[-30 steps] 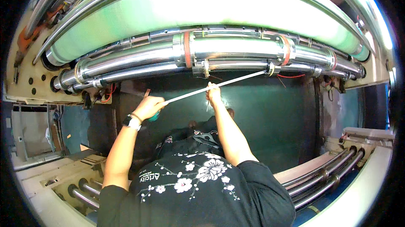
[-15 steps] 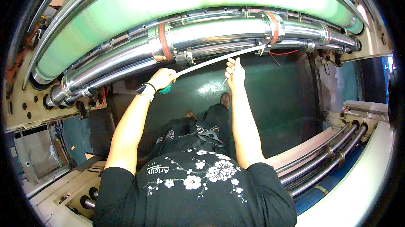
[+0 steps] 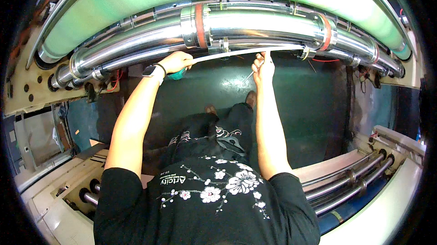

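My left hand (image 3: 176, 62) is closed on a tape measure, its teal case (image 3: 176, 75) showing under the palm. A narrow white blade (image 3: 236, 53) runs out from that hand to the right, along the thin lower steel shaft. Its far end lies at a metal collar (image 3: 307, 53) on that shaft. My right hand (image 3: 264, 68) is beneath the blade's middle, its raised fingertip at the blade. Between the curled fingers is a thin, pointed metal tool (image 3: 248, 76); its exact kind is unclear.
Above the hands lie a thick steel roller (image 3: 264, 25) with red-banded collars (image 3: 199, 25) and a large pale green roller (image 3: 150, 6). Cream machine frames (image 3: 27, 81) flank me. Steel rails (image 3: 350, 186) are at lower right. A red wire (image 3: 325, 60) hangs beyond the blade.
The view has shifted, so the rollers appear farther right. My right hand has risen to the blade, its fingertip now meeting it. The left hand keeps hold of the tape measure.
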Tool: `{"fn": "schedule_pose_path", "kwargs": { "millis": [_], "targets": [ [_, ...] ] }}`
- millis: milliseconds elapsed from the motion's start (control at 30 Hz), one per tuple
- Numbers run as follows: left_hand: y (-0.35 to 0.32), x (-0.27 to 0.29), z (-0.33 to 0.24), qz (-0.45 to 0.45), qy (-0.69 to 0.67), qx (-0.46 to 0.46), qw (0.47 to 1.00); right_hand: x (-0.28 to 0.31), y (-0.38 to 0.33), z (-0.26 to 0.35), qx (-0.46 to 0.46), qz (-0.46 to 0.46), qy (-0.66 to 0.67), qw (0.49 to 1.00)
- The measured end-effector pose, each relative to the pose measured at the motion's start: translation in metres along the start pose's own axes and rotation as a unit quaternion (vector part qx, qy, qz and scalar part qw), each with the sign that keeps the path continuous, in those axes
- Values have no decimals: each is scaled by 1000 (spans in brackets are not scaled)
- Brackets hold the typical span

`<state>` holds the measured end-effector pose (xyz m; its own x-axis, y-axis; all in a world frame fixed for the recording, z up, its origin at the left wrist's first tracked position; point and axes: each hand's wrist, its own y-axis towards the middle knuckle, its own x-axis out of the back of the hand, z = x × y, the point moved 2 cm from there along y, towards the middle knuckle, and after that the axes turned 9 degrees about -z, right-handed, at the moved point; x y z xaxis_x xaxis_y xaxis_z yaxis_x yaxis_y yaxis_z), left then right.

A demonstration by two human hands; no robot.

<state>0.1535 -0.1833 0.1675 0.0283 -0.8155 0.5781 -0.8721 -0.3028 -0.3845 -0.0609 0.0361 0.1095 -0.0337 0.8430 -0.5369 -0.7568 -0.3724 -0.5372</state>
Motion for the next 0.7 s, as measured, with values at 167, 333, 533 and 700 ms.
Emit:
{"fn": "schedule_pose_path", "kwargs": {
  "millis": [167,333,533,700],
  "targets": [
    [-3,4,-16,25,-1,18,1000,2,7,17,39,29,23,999],
    [3,3,-18,30,10,-17,999,7,8,30,65,10,-10,998],
    [13,-8,-17,3,-56,9,998,20,26,35,71,-4,9,997],
    [18,-9,3,-41,-98,4,994,15,37,29,69,-11,15,997]
  ]
}}
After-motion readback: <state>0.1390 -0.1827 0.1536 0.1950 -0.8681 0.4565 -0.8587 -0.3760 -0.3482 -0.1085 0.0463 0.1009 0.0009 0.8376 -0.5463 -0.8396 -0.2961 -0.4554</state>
